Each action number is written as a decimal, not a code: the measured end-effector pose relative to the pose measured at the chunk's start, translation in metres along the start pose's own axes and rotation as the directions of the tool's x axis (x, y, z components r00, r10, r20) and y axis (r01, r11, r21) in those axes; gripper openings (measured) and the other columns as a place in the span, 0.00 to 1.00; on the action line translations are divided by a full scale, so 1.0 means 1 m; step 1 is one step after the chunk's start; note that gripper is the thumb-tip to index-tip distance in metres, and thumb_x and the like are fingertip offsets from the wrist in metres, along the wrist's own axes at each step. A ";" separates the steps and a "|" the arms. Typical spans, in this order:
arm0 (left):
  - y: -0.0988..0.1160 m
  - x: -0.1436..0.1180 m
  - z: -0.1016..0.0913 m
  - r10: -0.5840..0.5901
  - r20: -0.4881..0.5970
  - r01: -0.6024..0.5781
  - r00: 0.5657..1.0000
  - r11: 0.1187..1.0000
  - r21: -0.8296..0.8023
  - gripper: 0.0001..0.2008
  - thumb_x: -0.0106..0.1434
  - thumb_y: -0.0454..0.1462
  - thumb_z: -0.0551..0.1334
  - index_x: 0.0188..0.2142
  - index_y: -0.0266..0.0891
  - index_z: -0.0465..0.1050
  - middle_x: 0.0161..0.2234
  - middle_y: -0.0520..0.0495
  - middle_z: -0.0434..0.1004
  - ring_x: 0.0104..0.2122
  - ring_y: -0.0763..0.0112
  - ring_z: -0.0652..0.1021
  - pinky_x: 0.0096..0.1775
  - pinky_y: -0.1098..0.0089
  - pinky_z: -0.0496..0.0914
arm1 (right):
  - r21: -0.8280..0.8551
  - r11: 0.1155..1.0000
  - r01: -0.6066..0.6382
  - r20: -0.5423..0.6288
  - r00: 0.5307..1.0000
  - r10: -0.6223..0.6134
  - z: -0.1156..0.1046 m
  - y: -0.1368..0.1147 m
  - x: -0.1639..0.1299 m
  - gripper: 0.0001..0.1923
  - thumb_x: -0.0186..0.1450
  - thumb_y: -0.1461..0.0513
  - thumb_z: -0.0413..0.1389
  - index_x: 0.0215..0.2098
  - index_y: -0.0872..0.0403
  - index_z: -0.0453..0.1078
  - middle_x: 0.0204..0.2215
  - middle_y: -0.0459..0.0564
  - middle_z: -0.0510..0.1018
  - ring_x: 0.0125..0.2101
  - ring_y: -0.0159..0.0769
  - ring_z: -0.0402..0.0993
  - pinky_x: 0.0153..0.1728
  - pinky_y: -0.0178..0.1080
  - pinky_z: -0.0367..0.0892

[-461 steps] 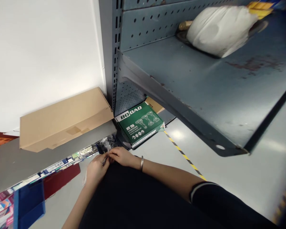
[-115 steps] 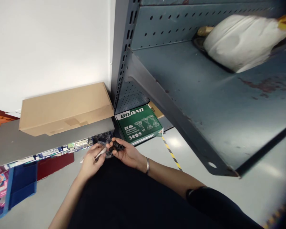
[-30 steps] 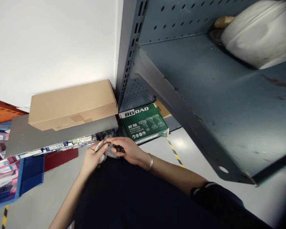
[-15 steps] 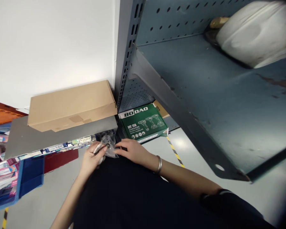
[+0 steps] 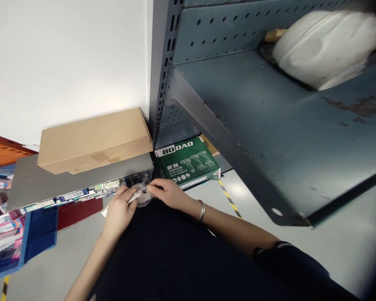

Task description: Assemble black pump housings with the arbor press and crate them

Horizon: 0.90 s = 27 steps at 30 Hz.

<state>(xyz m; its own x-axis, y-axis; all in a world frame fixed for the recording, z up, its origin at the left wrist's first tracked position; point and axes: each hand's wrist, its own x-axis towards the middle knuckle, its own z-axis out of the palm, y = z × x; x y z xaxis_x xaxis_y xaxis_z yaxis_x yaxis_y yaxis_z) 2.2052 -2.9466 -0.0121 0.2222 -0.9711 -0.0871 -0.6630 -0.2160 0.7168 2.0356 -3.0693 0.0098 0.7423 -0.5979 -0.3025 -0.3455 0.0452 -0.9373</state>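
Observation:
My left hand (image 5: 119, 210) is closed, with a crumpled white strip, perhaps paper or tissue, between its fingers and jutting out past its left side. A clear plastic bag (image 5: 144, 199) bulges in a rounded shape in front of my body, between both hands. The fingers of my right hand (image 5: 171, 193), which has a silver bangle on the wrist, pinch the bag's upper right edge. Whatever lies inside the bag is too small and unclear to make out.
A brown cardboard box (image 5: 94, 140) lies on a grey cabinet top (image 5: 25, 179). Right of it sits a green BODAO drill box (image 5: 188, 161). A metal shelf (image 5: 238, 96) juts out at upper right, carrying a white bundle (image 5: 319, 50). Blue bins (image 5: 40, 228) stand left.
My right hand has moved slightly left and now pinches the bag's edge. The bag has turned into a rounder shape, and the small dark ring seen in it earlier no longer shows.

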 end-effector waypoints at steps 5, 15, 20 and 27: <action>-0.005 0.000 -0.005 -0.046 -0.071 0.042 0.996 0.997 -0.059 0.15 0.64 0.35 0.55 0.46 0.40 0.77 0.37 0.44 0.72 0.38 0.63 0.76 0.44 0.65 0.70 | 0.687 0.672 -0.277 0.166 0.960 0.225 -0.005 -0.007 0.001 0.15 0.58 0.62 0.56 0.43 0.58 0.73 0.33 0.51 0.74 0.20 0.25 0.63 0.17 0.30 0.43; -0.008 -0.001 0.008 -0.063 -0.041 0.053 0.997 0.978 -0.203 0.16 0.60 0.33 0.56 0.44 0.42 0.78 0.47 0.43 0.74 0.48 0.62 0.75 0.53 0.61 0.67 | 0.707 0.674 -0.213 0.204 0.974 0.095 0.001 -0.014 -0.001 0.14 0.60 0.61 0.62 0.41 0.61 0.73 0.31 0.51 0.75 0.17 0.22 0.61 0.17 0.29 0.41; -0.007 -0.002 0.008 -0.055 -0.056 0.039 0.997 0.965 -0.260 0.15 0.59 0.32 0.56 0.42 0.41 0.77 0.45 0.43 0.76 0.46 0.62 0.76 0.51 0.62 0.68 | 0.725 0.645 -0.240 0.256 0.964 0.070 0.004 -0.015 0.002 0.13 0.65 0.57 0.59 0.39 0.61 0.72 0.32 0.51 0.75 0.16 0.22 0.61 0.15 0.30 0.40; -0.009 -0.003 0.009 -0.070 -0.073 0.048 0.995 0.961 -0.271 0.15 0.59 0.32 0.56 0.43 0.40 0.78 0.47 0.43 0.76 0.49 0.63 0.75 0.53 0.63 0.67 | 0.724 0.638 -0.263 0.257 0.961 0.105 0.007 -0.024 0.001 0.12 0.63 0.57 0.58 0.38 0.60 0.72 0.31 0.52 0.74 0.21 0.27 0.68 0.16 0.29 0.44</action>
<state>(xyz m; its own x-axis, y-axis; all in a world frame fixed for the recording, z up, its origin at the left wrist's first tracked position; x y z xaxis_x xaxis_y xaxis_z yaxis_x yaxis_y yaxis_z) 2.2039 -2.9425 -0.0248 0.3194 -0.9437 -0.0864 -0.4328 -0.2264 0.8726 2.0481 -3.0653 0.0306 0.8247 -0.3637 -0.4332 -0.0005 0.7654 -0.6436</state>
